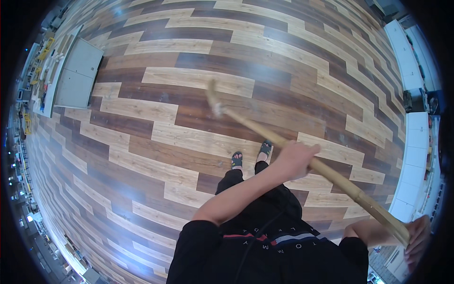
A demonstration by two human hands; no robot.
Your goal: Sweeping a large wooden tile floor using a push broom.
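Observation:
A long bamboo pole (347,185) slants across in front of me, from the lower right to the upper left. At its far end a short, slightly curved piece (211,90) sits at an angle, joined by a whitish wrapping (218,110); this end is somewhat blurred above the floor. My left hand (297,160) is closed around the pole near its middle, with the arm crossing my body. At the pole's near end, at the far right, my right hand (417,240) curls against it; part of that grip is hidden and smeared.
The floor (198,142) has light and dark wood-pattern planks. A grey-white cabinet (79,71) with things on top stands at the left. White cabinets (412,163) line the right side. My feet in dark sandals (237,160) stand below the pole.

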